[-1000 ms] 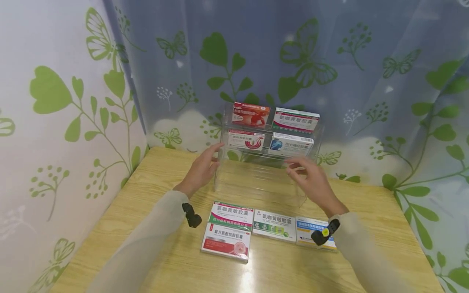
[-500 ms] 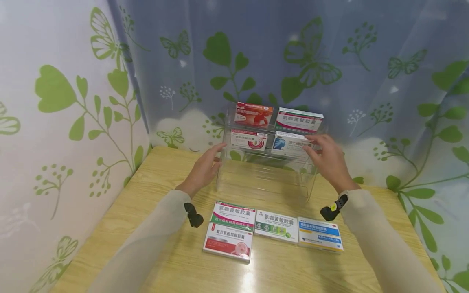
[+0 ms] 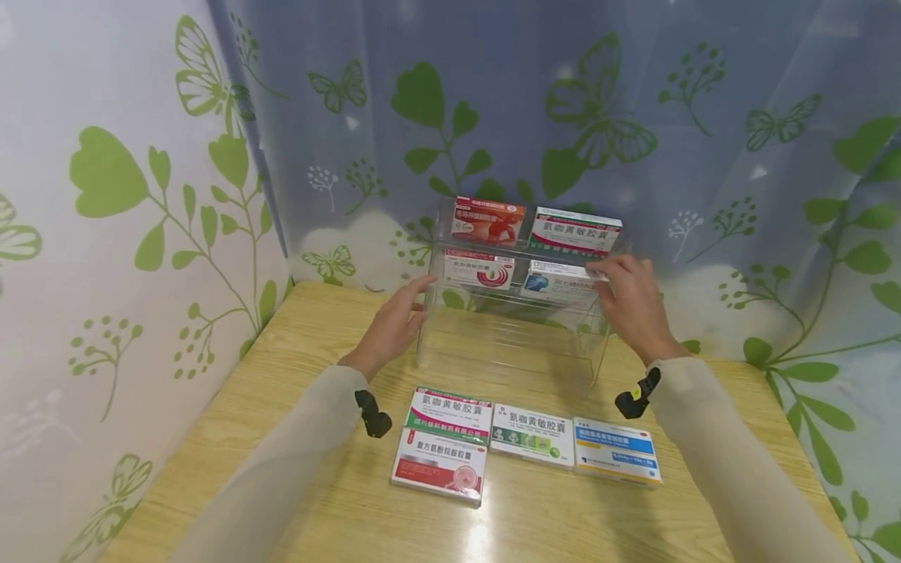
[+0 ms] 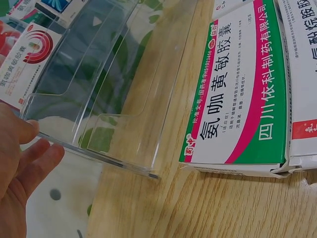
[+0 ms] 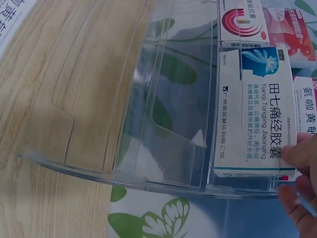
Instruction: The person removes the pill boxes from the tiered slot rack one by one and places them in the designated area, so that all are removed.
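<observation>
A clear tiered stand (image 3: 507, 361) holds two boxes on each of its two upper tiers. My left hand (image 3: 390, 324) has its fingertips against the stand's left side; in the left wrist view, relaxed fingers (image 4: 43, 154) lie at that edge. My right hand (image 3: 637, 305) touches the right end of the white box with a blue picture (image 3: 559, 283), on the second tier. The right wrist view shows one fingertip on this box (image 5: 255, 114), the other fingers beside the stand's side. Left of it sits a white box with red rings (image 3: 479, 271).
On the upper tier are a red box (image 3: 488, 220) and a green-and-pink box (image 3: 576, 232). Before the stand, on the wooden table (image 3: 281, 469), lie a green-edged box (image 3: 448, 416), a red-and-white box (image 3: 439, 467), a green-and-white box (image 3: 533, 435) and a blue-and-white box (image 3: 618, 453).
My right hand has moved right and up from the stand's front to the right end of the blue-picture box, which has since sunk slightly in its tier. My left hand stays at the stand's left side.
</observation>
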Tool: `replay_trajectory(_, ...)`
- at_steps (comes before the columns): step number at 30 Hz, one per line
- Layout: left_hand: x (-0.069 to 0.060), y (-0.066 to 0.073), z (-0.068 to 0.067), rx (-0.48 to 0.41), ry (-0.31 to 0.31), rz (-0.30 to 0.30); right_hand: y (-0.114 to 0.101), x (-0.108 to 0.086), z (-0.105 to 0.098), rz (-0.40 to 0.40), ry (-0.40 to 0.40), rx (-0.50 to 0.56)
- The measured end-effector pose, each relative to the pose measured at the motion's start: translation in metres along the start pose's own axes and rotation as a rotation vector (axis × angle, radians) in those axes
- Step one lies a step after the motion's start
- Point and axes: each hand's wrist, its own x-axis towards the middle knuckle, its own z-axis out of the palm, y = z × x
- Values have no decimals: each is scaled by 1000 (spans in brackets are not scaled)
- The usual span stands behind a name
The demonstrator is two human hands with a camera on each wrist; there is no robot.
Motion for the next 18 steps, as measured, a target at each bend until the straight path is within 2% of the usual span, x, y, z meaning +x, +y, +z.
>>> replay_trajectory(6,0,-1,0,-6,-5,-11,-4,3,-4,-17,54,46)
replay_trajectory(14,-1,1,0,-1,-6,-2,-20,-3,-30,-70,219,114)
replay_trajectory(16,-1,1,0,4,-3,1,-23,-8,-35,-61,226,137)
replay_trajectory(18,-1,1,0,9,1,6,-24,-16,-38,-49,200,157)
